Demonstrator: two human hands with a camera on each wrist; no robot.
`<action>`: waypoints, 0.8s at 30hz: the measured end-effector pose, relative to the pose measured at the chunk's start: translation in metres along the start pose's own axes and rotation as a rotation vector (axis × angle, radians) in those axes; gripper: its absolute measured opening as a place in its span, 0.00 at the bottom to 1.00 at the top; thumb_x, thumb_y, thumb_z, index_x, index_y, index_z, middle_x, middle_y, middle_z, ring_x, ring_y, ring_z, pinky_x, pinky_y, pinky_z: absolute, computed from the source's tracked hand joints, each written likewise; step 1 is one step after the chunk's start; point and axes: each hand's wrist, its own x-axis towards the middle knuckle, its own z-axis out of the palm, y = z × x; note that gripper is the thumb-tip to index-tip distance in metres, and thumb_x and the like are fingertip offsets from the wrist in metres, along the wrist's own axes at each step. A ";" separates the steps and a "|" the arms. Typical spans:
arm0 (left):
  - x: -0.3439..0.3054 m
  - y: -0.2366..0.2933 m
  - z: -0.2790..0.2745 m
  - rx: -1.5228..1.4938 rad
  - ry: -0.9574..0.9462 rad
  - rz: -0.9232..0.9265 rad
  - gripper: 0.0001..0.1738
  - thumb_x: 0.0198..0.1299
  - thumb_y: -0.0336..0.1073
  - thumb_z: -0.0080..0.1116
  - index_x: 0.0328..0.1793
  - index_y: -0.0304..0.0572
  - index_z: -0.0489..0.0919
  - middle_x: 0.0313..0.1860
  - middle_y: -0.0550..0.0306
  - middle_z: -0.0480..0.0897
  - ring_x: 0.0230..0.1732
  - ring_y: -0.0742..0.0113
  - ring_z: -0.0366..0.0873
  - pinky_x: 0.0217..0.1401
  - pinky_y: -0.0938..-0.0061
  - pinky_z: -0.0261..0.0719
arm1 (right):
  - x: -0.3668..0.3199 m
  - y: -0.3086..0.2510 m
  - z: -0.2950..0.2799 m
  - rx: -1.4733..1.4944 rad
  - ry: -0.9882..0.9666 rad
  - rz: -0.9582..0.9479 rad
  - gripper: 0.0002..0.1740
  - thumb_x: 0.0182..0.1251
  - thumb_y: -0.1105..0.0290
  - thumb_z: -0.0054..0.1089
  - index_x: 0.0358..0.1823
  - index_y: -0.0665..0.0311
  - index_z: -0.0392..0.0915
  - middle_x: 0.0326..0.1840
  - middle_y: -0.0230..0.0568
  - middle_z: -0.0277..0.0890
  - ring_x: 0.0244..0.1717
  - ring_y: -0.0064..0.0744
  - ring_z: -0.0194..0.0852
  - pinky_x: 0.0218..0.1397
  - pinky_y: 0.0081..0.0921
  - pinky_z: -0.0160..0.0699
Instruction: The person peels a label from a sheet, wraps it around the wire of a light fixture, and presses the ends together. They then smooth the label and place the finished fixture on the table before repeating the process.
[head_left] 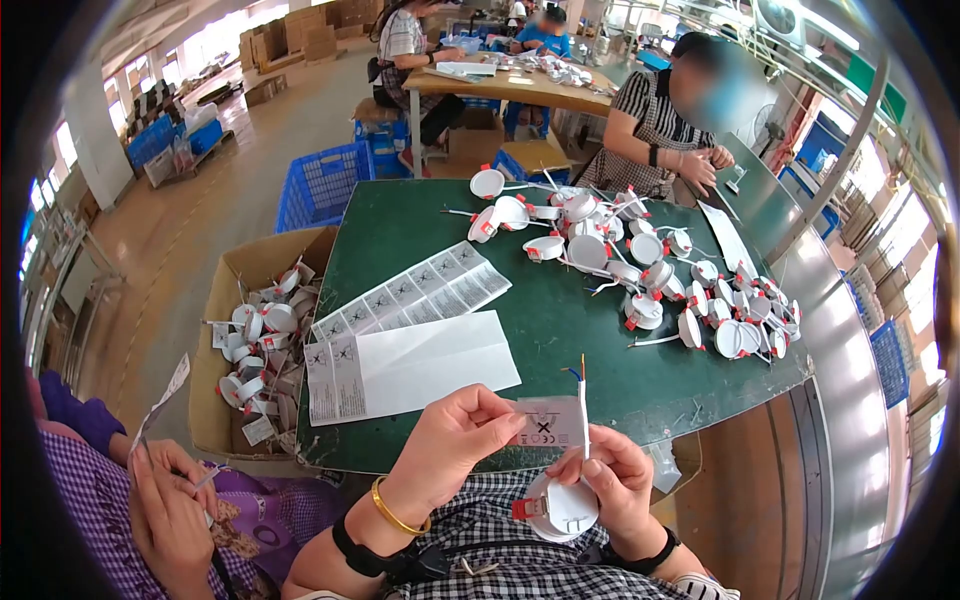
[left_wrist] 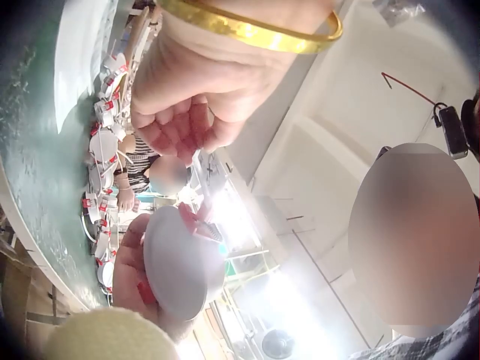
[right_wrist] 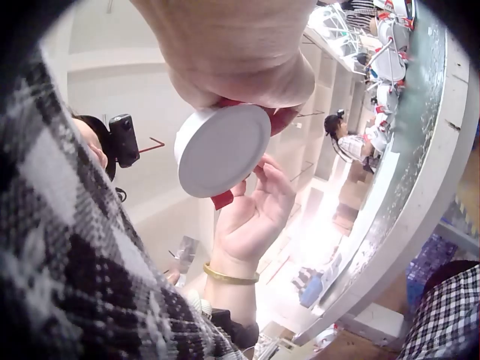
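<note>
In the head view my left hand [head_left: 450,438] pinches one end of a small printed label [head_left: 546,420] between thumb and fingertips. The label's other end meets the white cable [head_left: 584,415], which stands upright with bare wire ends on top. My right hand [head_left: 622,485] grips a round white downlight [head_left: 563,510] with red clips, fingers close to the cable's base. The right wrist view shows the smooth face of the downlight [right_wrist: 223,150] below my right hand [right_wrist: 240,56]. In the left wrist view the downlight [left_wrist: 180,262] is below my left hand [left_wrist: 202,97].
On the green table [head_left: 430,220] lie label sheets [head_left: 440,365] and a pile of downlights [head_left: 590,250]. A cardboard box [head_left: 215,400] of downlights stands left, a blue crate [head_left: 320,185] behind it. A person [head_left: 130,490] sits close on my left; another [head_left: 650,120] works across the table.
</note>
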 end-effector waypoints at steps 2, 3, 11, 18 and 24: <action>0.000 0.000 0.001 0.015 0.005 0.008 0.05 0.61 0.29 0.61 0.39 0.34 0.76 0.38 0.58 0.80 0.41 0.78 0.77 0.48 0.83 0.77 | -0.001 0.000 0.000 -0.003 0.005 0.007 0.23 0.69 0.81 0.47 0.66 0.72 0.63 0.34 0.47 0.80 0.42 0.40 0.82 0.52 0.38 0.80; -0.001 0.000 0.002 0.004 0.006 0.025 0.05 0.61 0.28 0.60 0.39 0.35 0.76 0.38 0.58 0.80 0.41 0.78 0.76 0.48 0.83 0.77 | -0.001 0.001 0.001 -0.006 0.011 0.004 0.23 0.70 0.81 0.47 0.66 0.72 0.63 0.34 0.47 0.80 0.42 0.39 0.82 0.53 0.38 0.79; 0.000 0.000 0.011 -0.002 0.056 0.078 0.05 0.62 0.27 0.58 0.39 0.35 0.74 0.39 0.56 0.80 0.39 0.79 0.75 0.47 0.82 0.76 | 0.000 0.005 0.010 -0.011 0.085 -0.053 0.23 0.71 0.79 0.46 0.67 0.73 0.62 0.37 0.46 0.80 0.47 0.38 0.80 0.57 0.37 0.77; 0.002 -0.001 0.016 0.038 0.080 0.134 0.06 0.61 0.28 0.59 0.38 0.36 0.73 0.36 0.60 0.80 0.37 0.81 0.74 0.44 0.84 0.75 | 0.000 0.005 0.012 -0.119 0.142 -0.111 0.22 0.73 0.78 0.45 0.67 0.72 0.61 0.39 0.46 0.79 0.49 0.37 0.79 0.59 0.36 0.75; 0.003 -0.004 0.017 0.011 0.108 0.118 0.04 0.62 0.26 0.57 0.39 0.38 0.72 0.35 0.60 0.79 0.36 0.79 0.74 0.43 0.83 0.74 | 0.002 0.010 0.013 -0.117 0.183 -0.174 0.19 0.72 0.80 0.45 0.64 0.70 0.67 0.40 0.45 0.79 0.50 0.36 0.78 0.58 0.32 0.76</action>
